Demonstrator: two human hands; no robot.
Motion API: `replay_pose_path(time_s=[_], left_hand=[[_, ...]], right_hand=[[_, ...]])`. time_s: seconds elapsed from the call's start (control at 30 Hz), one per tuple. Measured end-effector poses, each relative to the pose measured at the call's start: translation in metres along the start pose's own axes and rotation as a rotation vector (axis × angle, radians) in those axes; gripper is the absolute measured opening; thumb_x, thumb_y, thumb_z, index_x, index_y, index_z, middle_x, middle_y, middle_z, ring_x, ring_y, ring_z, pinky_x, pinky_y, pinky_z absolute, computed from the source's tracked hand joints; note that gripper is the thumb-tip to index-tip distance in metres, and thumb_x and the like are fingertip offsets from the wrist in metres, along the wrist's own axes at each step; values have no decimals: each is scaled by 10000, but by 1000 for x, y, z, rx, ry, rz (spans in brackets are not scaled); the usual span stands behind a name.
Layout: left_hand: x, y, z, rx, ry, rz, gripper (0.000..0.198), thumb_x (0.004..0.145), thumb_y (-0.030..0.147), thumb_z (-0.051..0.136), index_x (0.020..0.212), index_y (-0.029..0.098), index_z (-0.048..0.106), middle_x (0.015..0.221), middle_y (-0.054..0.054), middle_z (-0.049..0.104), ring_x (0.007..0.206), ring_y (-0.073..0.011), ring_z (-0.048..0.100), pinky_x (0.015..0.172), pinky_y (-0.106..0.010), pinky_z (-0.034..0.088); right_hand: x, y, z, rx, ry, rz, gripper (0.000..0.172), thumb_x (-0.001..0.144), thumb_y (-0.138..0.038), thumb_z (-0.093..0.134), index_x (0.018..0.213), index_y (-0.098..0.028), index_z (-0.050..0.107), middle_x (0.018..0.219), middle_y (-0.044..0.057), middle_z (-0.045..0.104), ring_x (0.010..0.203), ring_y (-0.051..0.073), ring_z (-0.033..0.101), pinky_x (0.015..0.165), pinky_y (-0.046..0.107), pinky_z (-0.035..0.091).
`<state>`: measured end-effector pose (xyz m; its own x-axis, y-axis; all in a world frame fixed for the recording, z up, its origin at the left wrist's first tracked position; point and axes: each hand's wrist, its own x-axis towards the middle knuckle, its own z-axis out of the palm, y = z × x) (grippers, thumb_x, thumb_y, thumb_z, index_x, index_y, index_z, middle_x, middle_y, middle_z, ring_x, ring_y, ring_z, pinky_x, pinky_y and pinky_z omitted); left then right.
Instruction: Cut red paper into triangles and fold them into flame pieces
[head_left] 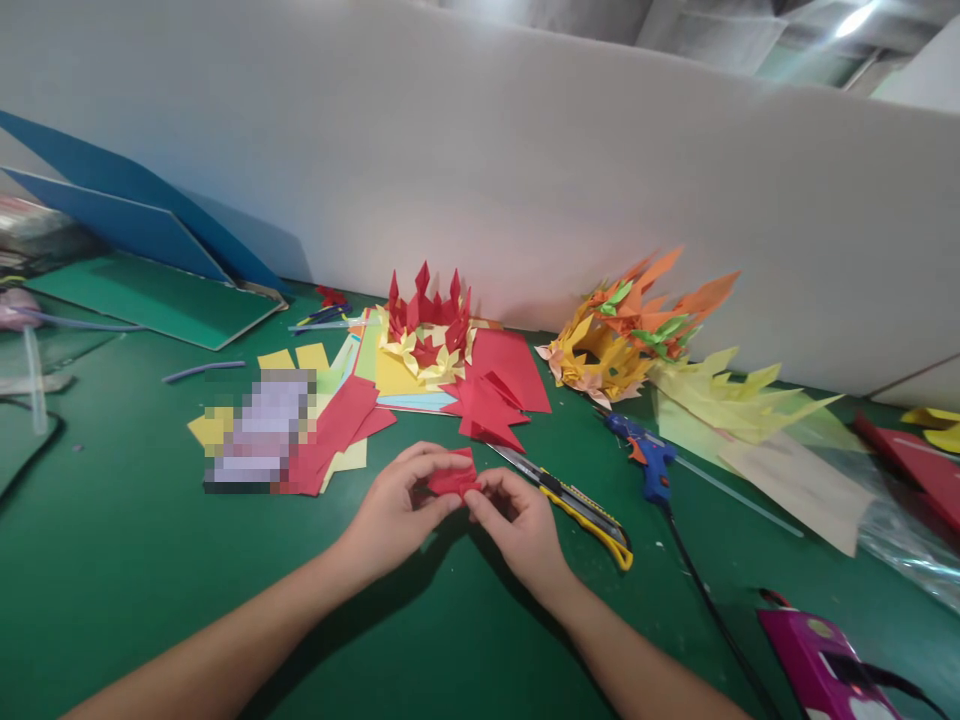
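Note:
A small folded piece of red paper [454,478] is held between my two hands above the green table [375,640]. My left hand [405,505] pinches its left side, fingers along the top and thumb below. With thumb and fingertips, my right hand [521,520] grips the paper's lower right corner. Just beyond lie red paper pieces [491,408] and a yellow utility knife [589,512] with its blade out. A red and yellow paper crown [427,330] stands behind them on stacked coloured sheets.
An orange and green paper crown [622,330], a blue glue gun [651,462] with a black cord, and yellow spiky paper [735,395] are at right. A magenta device [814,660] sits lower right. Blue boards [135,225] lean at left, near a blurred-out object [262,430].

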<state>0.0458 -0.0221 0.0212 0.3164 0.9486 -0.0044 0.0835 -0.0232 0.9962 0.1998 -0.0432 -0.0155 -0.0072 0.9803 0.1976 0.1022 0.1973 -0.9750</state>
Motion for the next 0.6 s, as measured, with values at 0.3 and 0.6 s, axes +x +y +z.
replay_pose_path(time_s=[0.3, 0.6], left_hand=[[3, 3, -6, -430, -58, -509, 510, 486, 260, 851, 942, 118, 671, 780, -54, 708, 692, -139, 645, 771, -289, 481], [3, 4, -4, -407, -26, -495, 468, 507, 250, 843, 925, 120, 679, 781, -59, 717, 723, -155, 656, 794, -299, 487]], right_hand=[[1, -3, -1, 41, -86, 99, 295, 774, -442, 566, 650, -174, 549, 478, -46, 499, 426, 82, 439, 449, 206, 382], [0, -3, 0, 31, -45, 22, 216, 705, -384, 646, 676, -171, 623, 512, -44, 493, 458, 81, 406, 441, 203, 359]])
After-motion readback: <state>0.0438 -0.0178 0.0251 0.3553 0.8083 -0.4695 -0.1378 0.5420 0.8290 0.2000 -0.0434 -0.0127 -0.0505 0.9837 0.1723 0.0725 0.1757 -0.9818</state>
